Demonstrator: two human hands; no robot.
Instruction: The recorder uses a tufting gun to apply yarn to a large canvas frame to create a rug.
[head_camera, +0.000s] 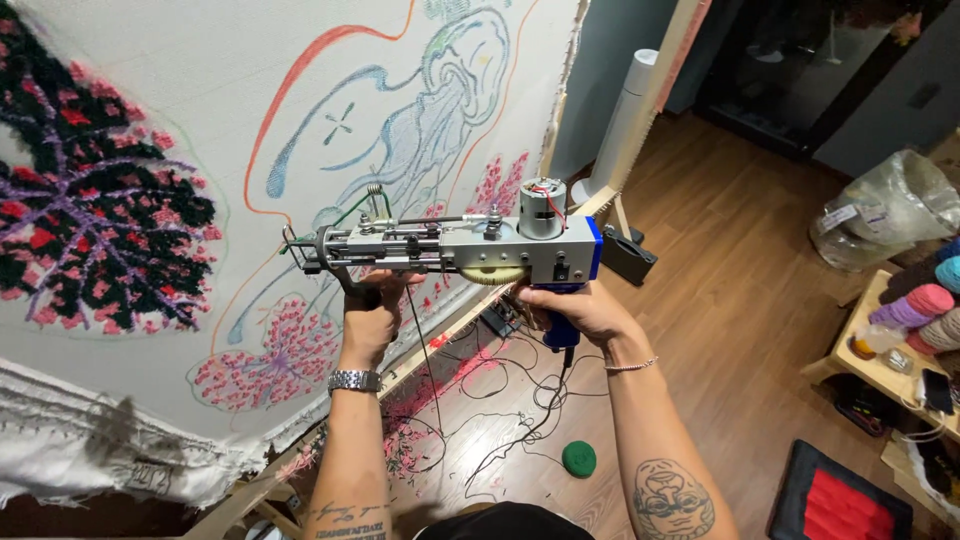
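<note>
I hold a silver and blue tufting gun level in front of a stretched white cloth with drawn outlines and tufted red, black and pink patches. My left hand grips the black front handle under the gun. Around the blue rear grip my right hand is closed. The gun's needle end points left at the cloth, close to a tufted pink flower. A dark yarn strand and a cable hang down from the gun.
Yarn scraps and black cables lie on the wooden floor below the frame, with a green yarn ball. A wooden shelf with yarn cones stands at right, a clear plastic bag behind it, a red and black cushion nearby.
</note>
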